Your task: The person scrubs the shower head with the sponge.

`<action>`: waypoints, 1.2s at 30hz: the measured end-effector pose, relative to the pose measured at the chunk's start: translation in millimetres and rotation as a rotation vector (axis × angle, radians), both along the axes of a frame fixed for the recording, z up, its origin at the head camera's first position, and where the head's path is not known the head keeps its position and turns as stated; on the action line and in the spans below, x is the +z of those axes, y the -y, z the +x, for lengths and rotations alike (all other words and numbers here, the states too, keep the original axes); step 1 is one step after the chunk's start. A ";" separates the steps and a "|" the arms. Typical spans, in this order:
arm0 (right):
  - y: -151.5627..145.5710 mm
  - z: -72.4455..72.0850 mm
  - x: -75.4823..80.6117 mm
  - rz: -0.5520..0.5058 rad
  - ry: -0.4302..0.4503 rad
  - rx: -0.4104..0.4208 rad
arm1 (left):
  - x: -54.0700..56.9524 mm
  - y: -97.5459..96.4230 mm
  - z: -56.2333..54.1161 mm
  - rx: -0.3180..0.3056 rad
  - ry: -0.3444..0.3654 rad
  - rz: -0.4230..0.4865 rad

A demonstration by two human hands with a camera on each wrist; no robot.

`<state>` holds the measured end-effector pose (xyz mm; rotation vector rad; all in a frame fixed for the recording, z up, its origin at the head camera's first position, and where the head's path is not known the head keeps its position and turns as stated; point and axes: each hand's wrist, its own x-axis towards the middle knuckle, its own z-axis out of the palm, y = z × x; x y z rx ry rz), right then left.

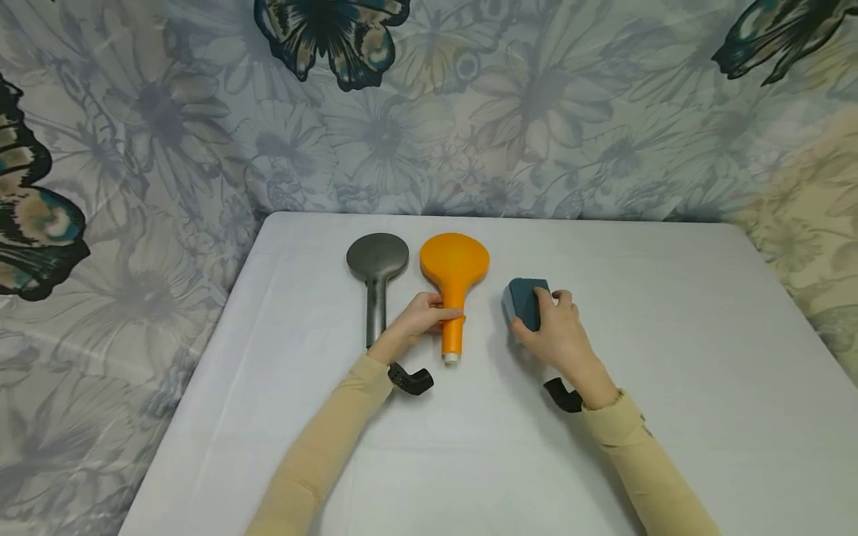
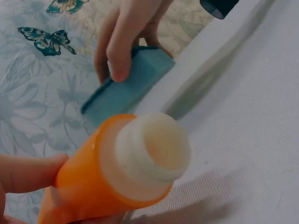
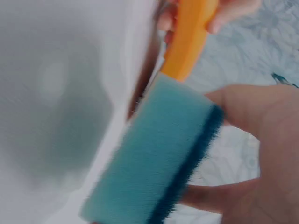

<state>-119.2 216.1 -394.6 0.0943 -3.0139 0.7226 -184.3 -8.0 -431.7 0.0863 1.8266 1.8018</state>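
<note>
My left hand (image 1: pixel 417 318) grips an orange hand shower head (image 1: pixel 456 260) by its handle, thumb across the front. Its round head points away from me and its pale hollow connector end (image 2: pixel 161 149) faces the left wrist camera. To the right, my right hand (image 1: pixel 561 336) holds a sponge (image 3: pixel 145 154) between thumb and fingers. The sponge is light teal with a dark blue scouring layer, which faces up toward the palm. A shadow under the sponge shows on the table, and a gap separates it from the orange shower head.
A dark grey hand shower head (image 1: pixel 377 257) lies left of the orange one, its lower handle partly behind my left wrist. Everything is over a white-covered table (image 1: pixel 670 313). Behind it hangs floral fabric (image 1: pixel 536 104) with butterflies. Black camera mounts (image 1: pixel 412 380) sit at both wrists.
</note>
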 end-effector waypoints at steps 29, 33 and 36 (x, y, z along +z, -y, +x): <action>32.3 -77.1 86.9 -0.164 -0.727 0.088 | 32.2 -7.7 27.0 -0.185 -0.602 0.100; 45.5 -69.5 76.0 -0.053 -0.797 0.279 | 30.7 -5.9 26.4 -0.159 -0.630 0.057; 57.4 -63.8 69.4 0.046 -0.839 0.486 | 34.1 -6.2 28.2 -0.168 -0.648 0.086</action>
